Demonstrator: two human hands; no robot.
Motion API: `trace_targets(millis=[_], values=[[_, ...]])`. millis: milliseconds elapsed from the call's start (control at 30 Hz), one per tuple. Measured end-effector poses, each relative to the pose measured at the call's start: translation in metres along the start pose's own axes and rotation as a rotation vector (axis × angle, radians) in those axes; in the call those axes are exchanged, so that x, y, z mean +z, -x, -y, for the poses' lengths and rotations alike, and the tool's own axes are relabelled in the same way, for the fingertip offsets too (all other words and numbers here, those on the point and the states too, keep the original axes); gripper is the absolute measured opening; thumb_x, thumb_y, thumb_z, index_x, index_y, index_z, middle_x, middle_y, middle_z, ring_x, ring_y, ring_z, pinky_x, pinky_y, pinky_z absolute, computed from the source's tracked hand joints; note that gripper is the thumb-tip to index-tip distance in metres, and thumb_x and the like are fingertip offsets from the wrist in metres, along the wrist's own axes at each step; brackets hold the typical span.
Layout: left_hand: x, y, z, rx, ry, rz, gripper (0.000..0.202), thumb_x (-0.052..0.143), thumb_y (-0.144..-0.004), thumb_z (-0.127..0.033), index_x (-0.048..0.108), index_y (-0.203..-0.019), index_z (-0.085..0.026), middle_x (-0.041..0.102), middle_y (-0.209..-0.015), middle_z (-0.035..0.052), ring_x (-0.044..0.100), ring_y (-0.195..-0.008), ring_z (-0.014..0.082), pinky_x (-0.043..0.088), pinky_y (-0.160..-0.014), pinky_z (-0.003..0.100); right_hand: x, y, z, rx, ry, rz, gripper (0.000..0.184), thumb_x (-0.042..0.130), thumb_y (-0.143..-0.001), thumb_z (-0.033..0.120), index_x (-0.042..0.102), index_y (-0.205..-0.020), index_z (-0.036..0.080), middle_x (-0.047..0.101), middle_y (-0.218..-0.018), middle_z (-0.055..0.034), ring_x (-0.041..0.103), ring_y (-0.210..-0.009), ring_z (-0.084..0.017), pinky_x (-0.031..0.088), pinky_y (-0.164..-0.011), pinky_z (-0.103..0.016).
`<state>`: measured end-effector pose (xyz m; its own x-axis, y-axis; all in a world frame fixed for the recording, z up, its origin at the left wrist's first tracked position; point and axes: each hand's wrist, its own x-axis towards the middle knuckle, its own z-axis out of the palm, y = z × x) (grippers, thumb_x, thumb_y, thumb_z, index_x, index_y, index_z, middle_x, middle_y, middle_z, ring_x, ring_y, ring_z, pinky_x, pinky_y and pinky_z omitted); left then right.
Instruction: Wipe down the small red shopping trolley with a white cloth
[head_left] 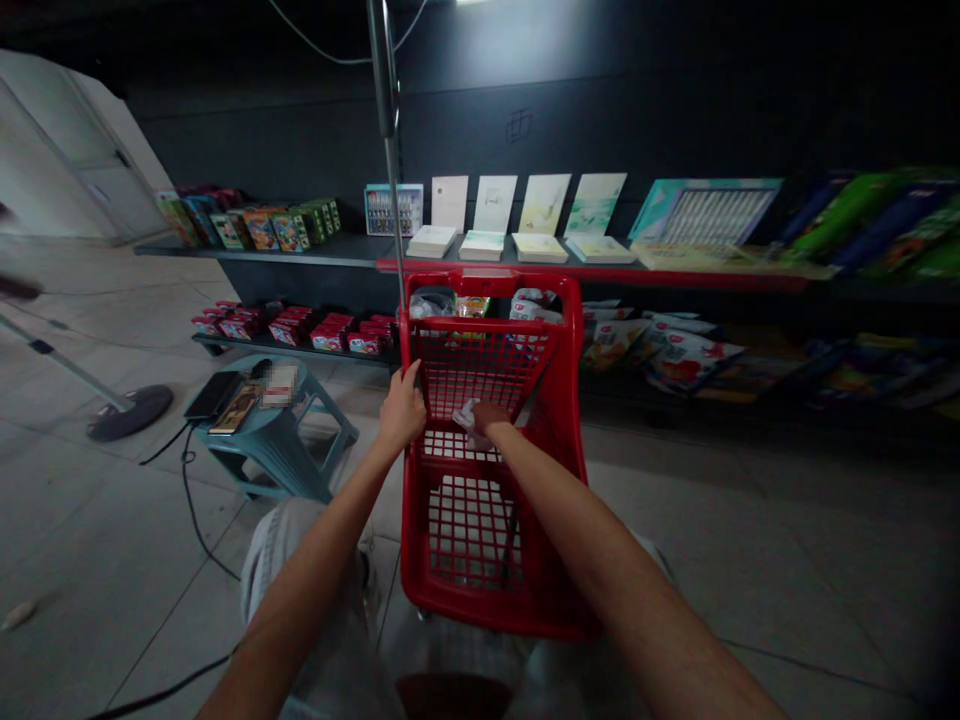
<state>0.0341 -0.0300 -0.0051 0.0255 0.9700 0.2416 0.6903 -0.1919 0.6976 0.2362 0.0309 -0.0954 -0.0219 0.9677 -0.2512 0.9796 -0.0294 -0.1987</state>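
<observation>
Dark shelves (255, 248) of boxes (289, 232) and packets (694, 362) face me in the head view. My left hand (401, 408) is curled tight round the rim of a red cart (571, 400); my right hand (489, 418) is closed on a white wrapper (466, 420) above its mesh. A floor cable (187, 490) could snag the cart if it rolls left. No writing reads clearly.

- Left hand (401, 408) grips the rim of a red wire shopping cart (571, 400), mid-frame
- Right hand (491, 418) closes on a crumpled white item (466, 420) inside
- Dark shelves (300, 249) of packaged goods line the upper frame
</observation>
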Motion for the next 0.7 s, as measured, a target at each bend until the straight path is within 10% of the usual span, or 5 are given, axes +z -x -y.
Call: trace_targets(millis=[200,533,700], values=[[0.001,0.000,-0.004,-0.020,0.011,0.015,0.062,0.040,-0.097,-0.013,0.043,-0.158,-0.024,0.042,-0.160,0.0130,0.051,-0.143,0.0296,0.042,-0.121,0.048,-0.039,-0.017,0.014,-0.074,-0.005,0.044,0.041,0.074,-0.085,0.027,0.072,-0.125,0.020,0.074,-0.123,-0.0130,0.072,-0.109,-0.025,0.055,-0.088,-0.030],[0.000,-0.001,-0.003,-0.035,0.021,0.023,0.063,0.041,-0.096,-0.014,0.044,-0.157,-0.027,0.042,-0.161,0.0114,0.053,-0.141,0.0312,0.043,-0.120,0.049,-0.127,0.035,-0.002,-0.151,-0.112,-0.948,0.036,0.048,-0.097,0.013,0.065,-0.128,0.019,0.059,-0.131,-0.0141,0.053,-0.126,-0.028,0.046,-0.107,-0.040],[0.001,0.001,-0.002,-0.028,0.020,-0.007,0.063,0.042,-0.095,-0.013,0.047,-0.156,-0.029,0.045,-0.158,0.0108,0.053,-0.141,0.0311,0.043,-0.120,0.049,-0.123,0.034,-0.011,0.033,-0.043,-0.854,0.036,0.045,-0.099,0.013,0.066,-0.128,0.020,0.057,-0.129,-0.0145,0.052,-0.121,-0.029,0.048,-0.099,-0.040]])
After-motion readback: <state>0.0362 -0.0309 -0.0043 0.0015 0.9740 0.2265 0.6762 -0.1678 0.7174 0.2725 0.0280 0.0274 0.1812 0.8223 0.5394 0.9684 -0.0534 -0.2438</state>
